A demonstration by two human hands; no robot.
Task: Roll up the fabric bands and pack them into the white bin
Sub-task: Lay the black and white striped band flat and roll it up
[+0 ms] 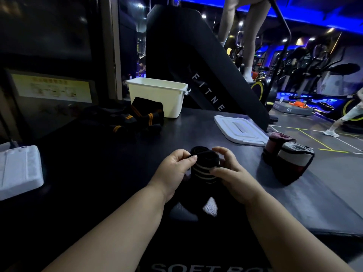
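1. Now gripping a partly rolled black band (206, 167) with pale stripes, held between both sets of fingers just above the dark counter (117, 163).
2. With the left hand (172, 169): pinching the loose black end at the top of the roll, thumb laid over it, fingers (181, 154) curled.
3. With the right hand (229, 173): curled round the opposite side of the roll, thumb pressed on the striped part, fingers (222, 151) arched over the top.
4. Under the wrists, nearer the body: dark cloth with pale mesh patches (210, 208), too dim to tell whether part of the same band; nearer again, white lettering (196, 268) along the counter's near edge.
5. Just to the right of the fingers: two finished rolls lying on the counter, touching each other, with a dark red roll (275, 142) farther off and a grey-and-red roll (292, 161) closer.
6. Beyond those rolls, ahead and right of the fingers: a white lid (240, 129) lying flat.
7. Well ahead and a little left of the fingers: a loose heap of black bands (137, 116) with orange stripes, leaning against the front of the white bin (159, 97); upright near the far edge, interior not visible.
8. Far to the left of the fingers: a white moulded tray (19, 169) at the counter's edge.
9. Behind the bin: a sloped black machine (206, 61) lettered "FITNE", a person's legs (251, 36) on it, rows of gym machines under blue light farther right.
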